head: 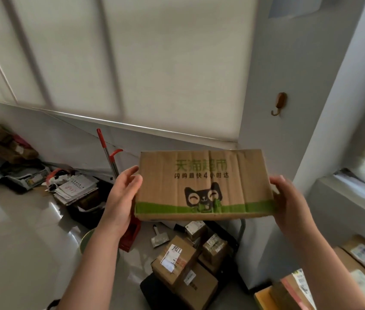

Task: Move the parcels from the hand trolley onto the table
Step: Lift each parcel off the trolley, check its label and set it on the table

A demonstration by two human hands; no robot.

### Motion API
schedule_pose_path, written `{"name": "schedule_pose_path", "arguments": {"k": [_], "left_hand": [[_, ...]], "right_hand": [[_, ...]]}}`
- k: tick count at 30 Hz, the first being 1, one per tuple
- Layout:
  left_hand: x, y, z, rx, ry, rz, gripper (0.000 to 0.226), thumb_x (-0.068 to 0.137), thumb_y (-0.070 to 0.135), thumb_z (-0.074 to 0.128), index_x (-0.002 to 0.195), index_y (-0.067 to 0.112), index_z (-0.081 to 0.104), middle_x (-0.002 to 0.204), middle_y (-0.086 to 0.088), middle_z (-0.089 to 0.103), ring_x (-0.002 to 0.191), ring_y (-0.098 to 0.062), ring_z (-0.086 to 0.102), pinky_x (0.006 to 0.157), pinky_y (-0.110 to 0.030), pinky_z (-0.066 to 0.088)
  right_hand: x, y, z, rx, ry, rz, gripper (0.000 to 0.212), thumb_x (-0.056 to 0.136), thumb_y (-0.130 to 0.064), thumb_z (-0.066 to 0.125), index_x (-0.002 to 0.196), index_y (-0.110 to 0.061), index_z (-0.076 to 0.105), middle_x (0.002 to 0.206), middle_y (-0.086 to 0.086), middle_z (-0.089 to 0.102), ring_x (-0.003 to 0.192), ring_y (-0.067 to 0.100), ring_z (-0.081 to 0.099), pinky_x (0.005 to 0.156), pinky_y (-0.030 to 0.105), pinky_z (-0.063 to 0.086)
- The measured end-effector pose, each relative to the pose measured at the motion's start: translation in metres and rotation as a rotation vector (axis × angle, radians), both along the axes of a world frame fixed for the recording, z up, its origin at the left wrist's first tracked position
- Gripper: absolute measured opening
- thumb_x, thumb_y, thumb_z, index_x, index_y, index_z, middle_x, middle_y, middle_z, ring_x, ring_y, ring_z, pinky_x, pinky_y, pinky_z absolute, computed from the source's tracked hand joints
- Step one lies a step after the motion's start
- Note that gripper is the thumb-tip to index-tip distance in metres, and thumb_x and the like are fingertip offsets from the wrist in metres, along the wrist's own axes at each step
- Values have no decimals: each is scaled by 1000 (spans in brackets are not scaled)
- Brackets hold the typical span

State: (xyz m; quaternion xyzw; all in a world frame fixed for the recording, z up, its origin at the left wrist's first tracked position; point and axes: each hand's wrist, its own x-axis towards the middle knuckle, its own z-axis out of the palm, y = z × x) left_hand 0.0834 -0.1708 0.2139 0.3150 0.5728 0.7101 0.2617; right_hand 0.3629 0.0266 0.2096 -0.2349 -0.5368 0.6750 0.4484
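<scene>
A flat cardboard parcel (203, 186) with green lettering, a black cat face and a green tape band is held up in front of me at chest height. My left hand (124, 193) presses its left end and my right hand (288, 204) grips its right end. Below it, the black hand trolley (154, 289) stands on the floor with several brown parcels (173, 258) stacked on it, the top one bearing a white label. At the lower right, parcels (364, 262) lie on what looks like the table; its surface is barely visible.
A white pillar (277, 108) with a wooden hook rises just right of the trolley. A red-handled mop (107, 151), a pile of papers (76, 189) and clutter line the wall at left. A red crate (131, 236) sits beside the trolley on glossy floor tiles.
</scene>
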Motion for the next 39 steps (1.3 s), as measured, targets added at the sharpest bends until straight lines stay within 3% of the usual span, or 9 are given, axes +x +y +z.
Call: {"name": "schedule_pose_path", "arguments": {"k": [5,11,13,18,20,23,28,33,39], "left_hand": [[-10,-5,-28,-109,174,-50,42,85,25,67,118,45,51,117,15,61,108,-3,59,76,-23,55],[-13,-10,-74,-224,294,-65,41,85,-5,62,107,28,51,112,11,60,103,4,59,71,-7,50],[-9,-7,-86,-236,269,-131,38,86,-3,62,103,30,51,104,13,61,95,12,60,64,-5,48],[16,10,-105,-217,186,-332,18,91,16,59,104,28,55,98,14,67,94,-1,64,67,-15,53],[36,23,-106,-220,165,-389,6,93,29,55,99,29,57,95,10,67,89,-6,65,70,-24,53],[76,44,-107,-228,183,-440,15,94,38,51,89,25,57,86,2,64,81,-12,63,72,-34,51],[160,73,-103,-198,331,-575,16,94,36,52,87,24,57,85,1,62,71,3,59,56,-15,45],[259,91,-96,-159,368,-730,11,93,31,55,92,21,59,88,4,63,79,-7,61,61,-14,45],[410,113,-93,-129,392,-852,10,93,35,55,92,26,59,89,8,64,80,-1,62,58,-12,48]], "right_hand": [[-8,-26,-12,5,-188,-89,38,82,-33,57,118,-23,59,109,0,64,98,18,61,77,33,50],[-10,-65,-47,-61,-435,-334,10,89,-36,57,97,-29,56,103,0,62,102,18,58,98,44,46],[-3,-76,-57,-112,-477,-415,13,89,-41,55,95,-29,56,100,-2,62,99,17,59,93,39,48],[41,-111,-74,-235,-565,-594,27,88,-56,48,95,-30,56,98,-7,62,93,9,57,69,24,43],[66,-125,-78,-289,-538,-669,28,88,-52,52,96,-26,58,99,-4,63,94,12,59,72,26,46],[108,-147,-77,-334,-505,-785,25,89,-45,54,97,-21,60,101,2,64,97,17,59,78,32,50],[186,-180,-73,-316,-488,-983,21,91,-39,53,94,-19,60,99,5,65,98,19,60,88,34,49],[272,-208,-71,-313,-416,-1182,20,94,-34,50,92,-18,61,85,-3,70,86,14,66,71,28,54],[399,-219,-79,-335,-365,-1352,19,95,-35,46,94,-22,61,99,3,66,98,20,61,82,34,48]]}}
